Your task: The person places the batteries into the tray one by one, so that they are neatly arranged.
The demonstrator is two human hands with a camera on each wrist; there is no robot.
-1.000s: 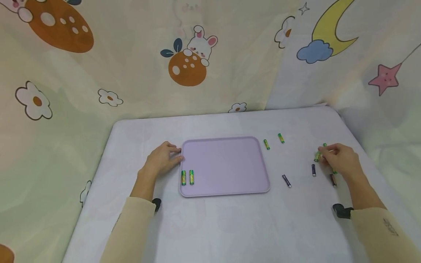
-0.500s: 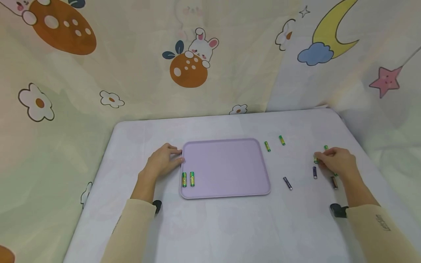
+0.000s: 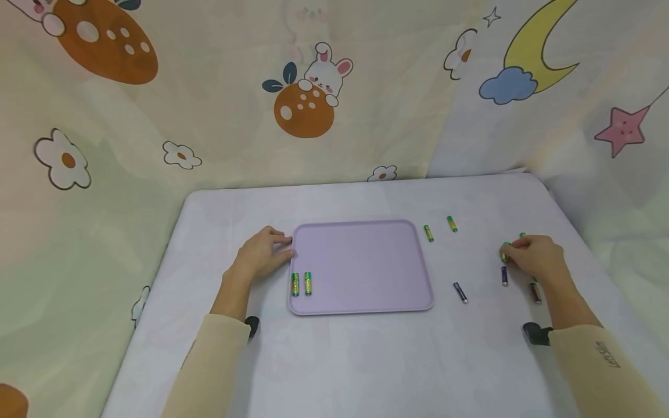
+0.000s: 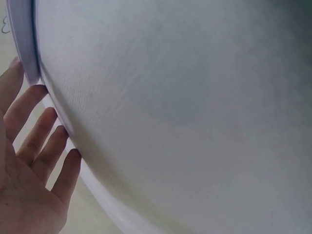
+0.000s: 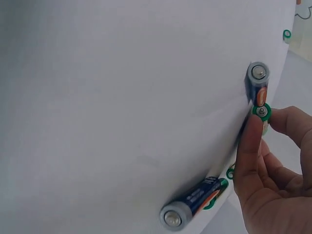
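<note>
My left hand [image 3: 257,255] rests at the left rim of a lilac tray [image 3: 360,261], its fingertips touching the edge with fingers nearly straight, as the left wrist view also shows. Two green batteries [image 3: 308,284] lie side by side in the tray's near left corner. On the right of the table, my right hand [image 3: 539,257] pinches a green battery [image 5: 262,111] between thumb and fingers. Just in front of that battery lies a dark blue one [image 3: 504,276]. Another dark battery [image 3: 535,292] and partly hidden green ones lie beside and behind this hand.
Two green batteries [image 3: 428,233] lie beyond the tray's upper right corner. A dark battery [image 3: 460,292] lies off the tray's right side. A white cloth covers the table [image 3: 366,366], and a printed curtain [image 3: 225,104] hangs behind its far edge.
My right hand has shifted slightly left with the pinched green battery, which now stands more upright in view. The left hand and tray stay in place; the head view has shifted a little.
</note>
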